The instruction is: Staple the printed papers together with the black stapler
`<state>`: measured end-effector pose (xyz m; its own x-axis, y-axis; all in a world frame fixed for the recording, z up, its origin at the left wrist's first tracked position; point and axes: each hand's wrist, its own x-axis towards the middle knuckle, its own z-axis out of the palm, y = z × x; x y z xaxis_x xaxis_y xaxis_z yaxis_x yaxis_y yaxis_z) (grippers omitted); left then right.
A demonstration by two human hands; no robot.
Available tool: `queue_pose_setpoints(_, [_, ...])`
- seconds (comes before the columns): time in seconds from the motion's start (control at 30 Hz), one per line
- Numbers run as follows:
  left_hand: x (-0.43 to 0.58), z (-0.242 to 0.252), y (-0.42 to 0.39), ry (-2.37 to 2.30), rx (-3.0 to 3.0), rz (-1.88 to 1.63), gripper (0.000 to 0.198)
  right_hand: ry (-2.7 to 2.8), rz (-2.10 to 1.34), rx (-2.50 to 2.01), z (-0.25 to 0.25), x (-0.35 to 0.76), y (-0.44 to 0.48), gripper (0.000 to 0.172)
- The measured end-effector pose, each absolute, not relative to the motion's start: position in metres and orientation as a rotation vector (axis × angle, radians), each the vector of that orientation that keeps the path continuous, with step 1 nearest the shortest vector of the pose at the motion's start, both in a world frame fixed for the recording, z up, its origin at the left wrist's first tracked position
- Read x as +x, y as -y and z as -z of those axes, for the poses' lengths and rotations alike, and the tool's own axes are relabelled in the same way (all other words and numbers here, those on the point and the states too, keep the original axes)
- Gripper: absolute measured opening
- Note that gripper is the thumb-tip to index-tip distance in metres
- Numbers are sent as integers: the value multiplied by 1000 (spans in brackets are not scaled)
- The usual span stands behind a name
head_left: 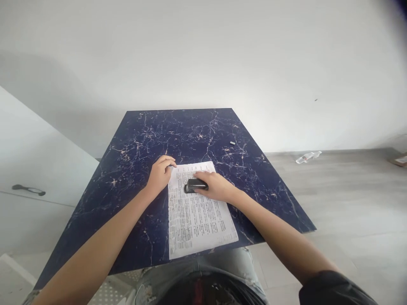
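A printed sheet of paper [203, 220] lies on the dark blue marbled table [171, 131], close to its front edge; whether more sheets lie beneath it I cannot tell. Over the upper middle of the paper, my right hand [214, 185] is closed around a black stapler [196, 184], whose front end points left. The rear of the stapler is hidden in the palm. At the paper's top left corner rests my left hand [163, 170], its fingers bent loosely and reaching onto the sheet's edge, with nothing seen in them.
A small pale block, perhaps a strip of staples [232, 143], lies toward the table's right side. Behind the table stands a white wall [203, 55]. To the left is a white cabinet with a dark handle [28, 189]. Clear plastic packaging [308, 157] lies on the floor at right.
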<state>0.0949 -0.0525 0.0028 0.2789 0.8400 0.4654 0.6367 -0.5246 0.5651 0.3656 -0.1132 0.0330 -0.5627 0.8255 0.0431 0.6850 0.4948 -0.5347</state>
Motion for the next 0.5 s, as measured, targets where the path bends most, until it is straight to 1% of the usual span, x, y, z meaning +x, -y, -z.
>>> queue_pose_setpoints(0.2, [96, 3, 53, -1330, 2303, -1050, 36, 2277, -628, -1586, -28, 436, 121, 35])
queue_pose_setpoints(0.3, [96, 5, 50, -1338, 2273, -1070, 36, 2195, -742, -1542, -27, 481, 110, 48])
queue_pose_setpoints(0.33, [96, 5, 49, -1334, 2267, -1085, 36, 2147, -780, -1489, -25, 493, 101, 49])
queue_pose_setpoints(0.4, [92, 3, 45, -1333, 2255, -1109, 37, 1952, -649, -1485, -21, 511, 76, 46])
queue_pose_setpoints(0.47, [84, -1, 39, -1358, 2239, -1121, 37, 1951, -490, -1575, -15, 519, 48, 54])
queue_pose_setpoints(0.5, [77, -3, 35, -1383, 2226, -1125, 37, 2007, -441, -1620, -12, 518, 36, 60])
